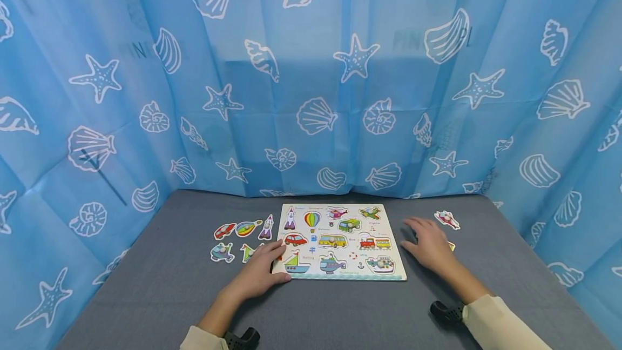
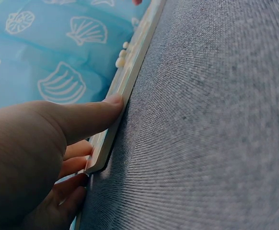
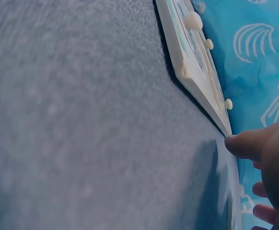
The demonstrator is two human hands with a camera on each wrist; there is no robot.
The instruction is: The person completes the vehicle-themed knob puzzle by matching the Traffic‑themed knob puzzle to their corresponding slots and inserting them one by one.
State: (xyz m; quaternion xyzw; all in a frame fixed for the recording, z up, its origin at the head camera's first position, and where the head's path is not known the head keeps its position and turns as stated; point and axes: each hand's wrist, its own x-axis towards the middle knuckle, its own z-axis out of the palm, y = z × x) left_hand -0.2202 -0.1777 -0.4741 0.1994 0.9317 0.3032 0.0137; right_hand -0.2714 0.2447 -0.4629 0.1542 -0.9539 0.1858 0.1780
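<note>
A wooden picture puzzle board (image 1: 353, 210) lies flat on the table, printed with vehicles. My left hand (image 1: 262, 268) is at its front left corner. The thumb (image 2: 94, 117) touches the front edge, and the other fingers lie along the left side, partly hidden. Off the right edge hovers my right hand (image 1: 427, 242), fingers spread and holding nothing; its thumb (image 3: 245, 143) points at the board's side. Pale round knobs (image 3: 193, 21) stand up from the board.
Left of the board lie loose pieces: a red car (image 1: 225, 231), a balloon (image 1: 248, 228), a rocket (image 1: 266, 227), a submarine (image 1: 222, 253) and a partly covered sailboat (image 1: 247, 253). Right lie a helicopter (image 1: 447, 219) and a mostly hidden piece (image 1: 452, 246). A blue shell-patterned curtain (image 1: 311, 85) hangs behind.
</note>
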